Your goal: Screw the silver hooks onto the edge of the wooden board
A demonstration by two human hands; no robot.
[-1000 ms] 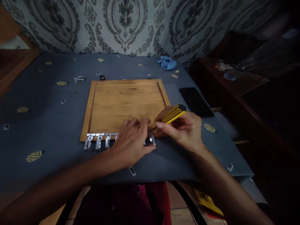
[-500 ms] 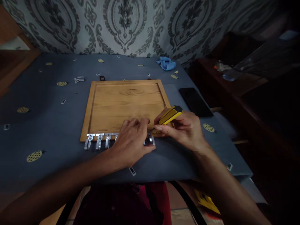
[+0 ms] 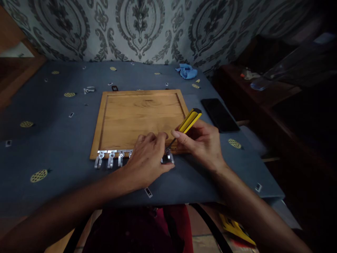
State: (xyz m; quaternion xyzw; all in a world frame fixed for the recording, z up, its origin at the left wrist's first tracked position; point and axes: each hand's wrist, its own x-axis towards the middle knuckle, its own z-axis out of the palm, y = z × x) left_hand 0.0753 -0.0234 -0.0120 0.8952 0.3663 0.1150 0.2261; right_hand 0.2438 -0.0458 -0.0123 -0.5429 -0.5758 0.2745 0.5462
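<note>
A framed wooden panel (image 3: 143, 116) lies on the blue patterned cloth, with several metal hinges (image 3: 111, 159) along its near edge. My right hand (image 3: 204, 142) grips a yellow and black screwdriver (image 3: 190, 121), tilted, its tip down at the hinge (image 3: 170, 158) near the panel's right front corner. Bent over the near edge, my left hand (image 3: 149, 158) has its fingers on the panel and its thumb beside that same hinge. It covers some of the hinges, and its exact hold on the metal is partly hidden.
A black phone (image 3: 219, 115) lies right of the panel. Behind it is a crumpled blue cloth (image 3: 187, 71). A loose hinge (image 3: 89, 90) and a small dark buckle-like piece (image 3: 114, 88) lie beyond the panel. A patterned curtain hangs behind the table (image 3: 52, 140).
My right hand has shifted slightly left, and the screwdriver now stands steeper with its tip at the hinge. My left hand has stayed in place.
</note>
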